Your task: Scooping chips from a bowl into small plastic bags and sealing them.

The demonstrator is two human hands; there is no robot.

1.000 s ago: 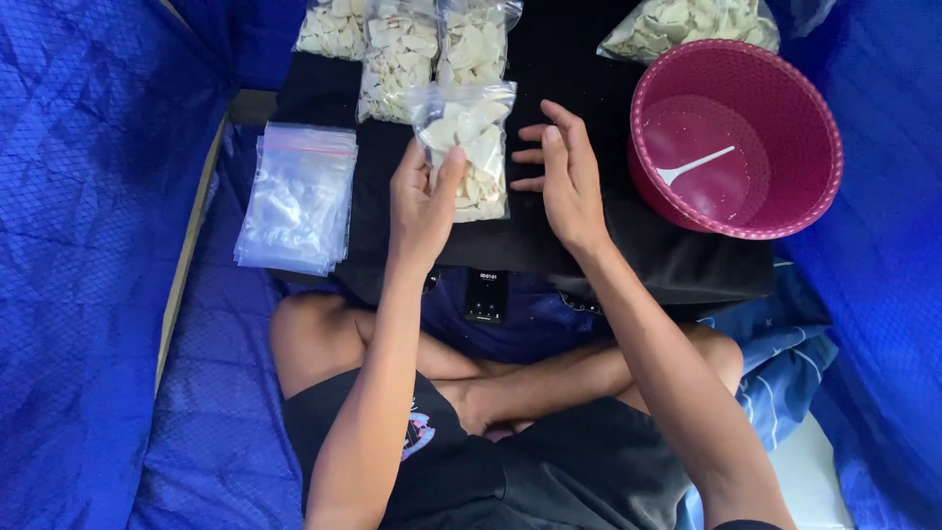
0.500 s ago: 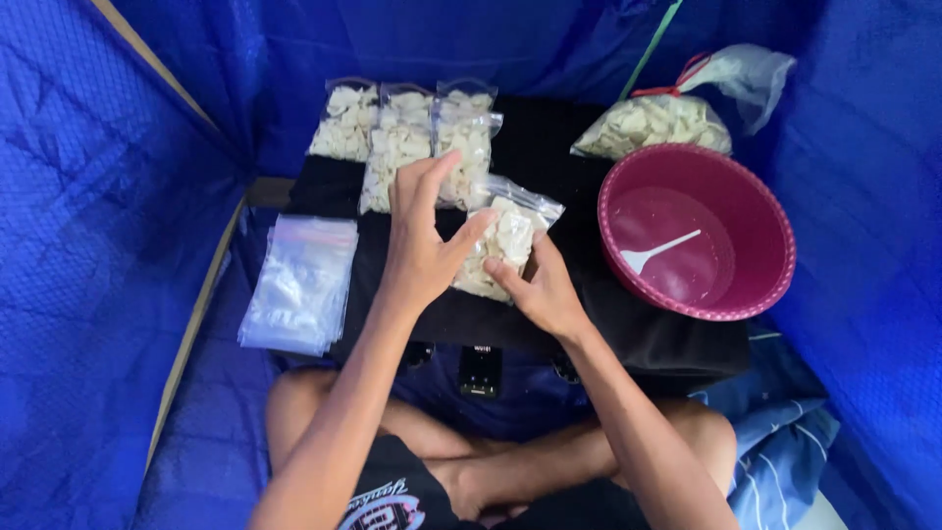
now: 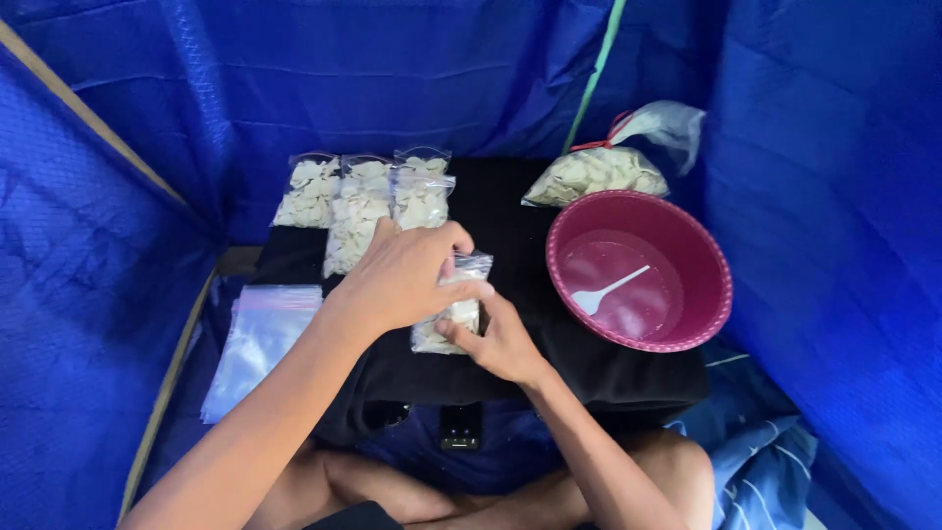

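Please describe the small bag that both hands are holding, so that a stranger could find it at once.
On the black cloth, left of the pink bowl, lies a small clear bag of pale pieces. It is held by the left hand and right hand; other filled bags lie untouched.

The small bag (image 3: 446, 312) is clear glossy plastic. The bowl (image 3: 706, 260) is smooth pink plastic, the black cloth (image 3: 510, 211) matt, the blue tarp (image 3: 373, 79) woven.

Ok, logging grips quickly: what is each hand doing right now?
Left hand: closed over the top of the small clear plastic bag of white pieces.
Right hand: gripping the same bag's lower end, from the side.
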